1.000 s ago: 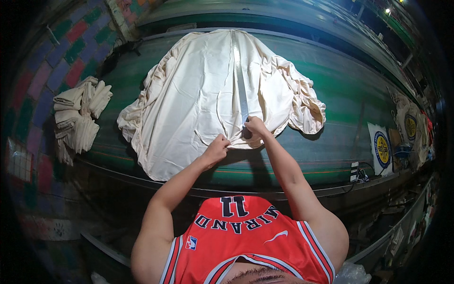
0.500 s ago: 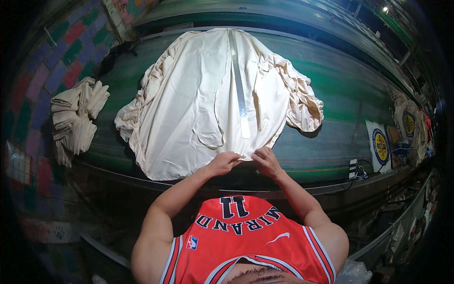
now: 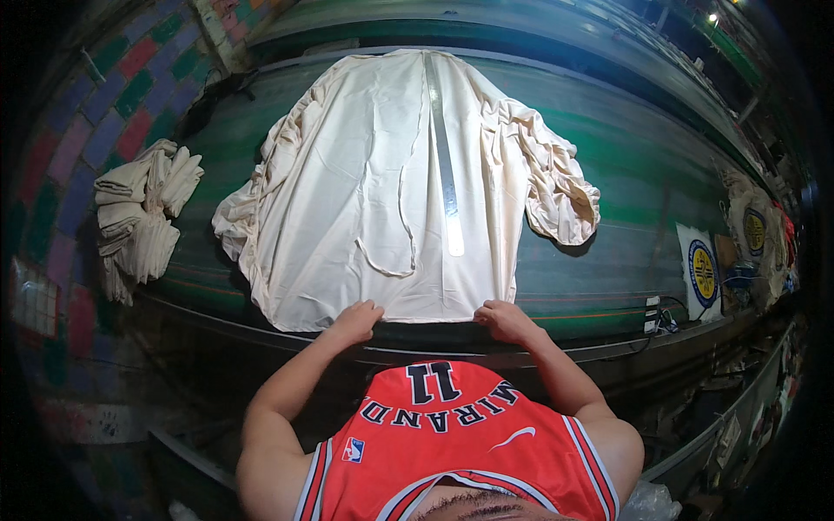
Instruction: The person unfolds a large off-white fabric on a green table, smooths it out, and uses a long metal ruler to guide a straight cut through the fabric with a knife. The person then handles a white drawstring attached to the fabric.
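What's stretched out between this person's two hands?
The near edge of the cream cloth runs between the left hand and right hand, both gripping it, as the head view shows.

Painted brick wall (image 3: pixel 135 115), folded cloths (image 3: pixel 143 247), emblem sheet (image 3: pixel 702 271)

The head view, a wide fisheye worn up high, looks down and forward, upright and unmirrored. Close below it comes the jersey (image 3: pixel 460 443), cut by the lower edge; farther out, the cloth (image 3: pixel 347 200) is seen from above, near the middle, and the table (image 3: pixel 630 230) bends toward the view's dark rim.
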`<state>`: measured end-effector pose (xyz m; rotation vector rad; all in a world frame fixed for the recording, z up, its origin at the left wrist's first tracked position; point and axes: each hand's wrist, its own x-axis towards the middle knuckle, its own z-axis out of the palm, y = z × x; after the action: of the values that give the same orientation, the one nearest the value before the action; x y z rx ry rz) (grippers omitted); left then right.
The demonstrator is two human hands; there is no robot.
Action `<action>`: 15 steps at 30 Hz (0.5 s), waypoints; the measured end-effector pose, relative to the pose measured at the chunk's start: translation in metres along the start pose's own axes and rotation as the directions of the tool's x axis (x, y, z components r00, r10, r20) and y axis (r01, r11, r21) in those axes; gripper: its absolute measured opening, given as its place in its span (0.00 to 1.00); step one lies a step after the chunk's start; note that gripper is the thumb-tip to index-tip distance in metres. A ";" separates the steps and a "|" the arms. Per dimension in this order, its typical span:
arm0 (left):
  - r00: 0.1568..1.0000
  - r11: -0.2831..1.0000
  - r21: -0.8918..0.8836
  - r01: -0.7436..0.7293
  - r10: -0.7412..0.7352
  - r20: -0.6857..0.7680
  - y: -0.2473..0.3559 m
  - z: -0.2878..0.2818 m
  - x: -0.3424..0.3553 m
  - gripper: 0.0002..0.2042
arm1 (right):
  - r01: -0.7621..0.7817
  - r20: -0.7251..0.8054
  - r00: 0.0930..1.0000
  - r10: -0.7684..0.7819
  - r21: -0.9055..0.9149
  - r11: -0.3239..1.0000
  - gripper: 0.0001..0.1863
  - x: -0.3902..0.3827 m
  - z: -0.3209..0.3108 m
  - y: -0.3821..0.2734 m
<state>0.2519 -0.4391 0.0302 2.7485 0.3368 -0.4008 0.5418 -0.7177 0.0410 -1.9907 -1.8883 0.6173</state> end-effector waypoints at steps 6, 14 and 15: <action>0.966 0.993 0.067 0.101 -0.113 0.233 -0.031 -0.017 -0.005 0.11 | 0.168 0.090 0.981 -0.173 0.058 0.984 0.12 0.019 0.026 -0.018; 0.841 0.996 0.062 0.071 -0.093 0.534 -0.020 -0.046 0.026 0.11 | -0.216 -0.094 0.963 0.254 0.297 0.930 0.09 0.030 -0.005 0.007; 0.876 0.999 0.052 0.014 -0.037 0.480 -0.016 -0.045 0.031 0.12 | -0.260 -0.261 0.917 0.302 0.184 0.948 0.08 0.031 -0.016 0.018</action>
<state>0.2872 -0.4022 0.0560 2.5696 0.2322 -1.0850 0.5663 -0.6870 0.0424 -2.1401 -1.3616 0.4899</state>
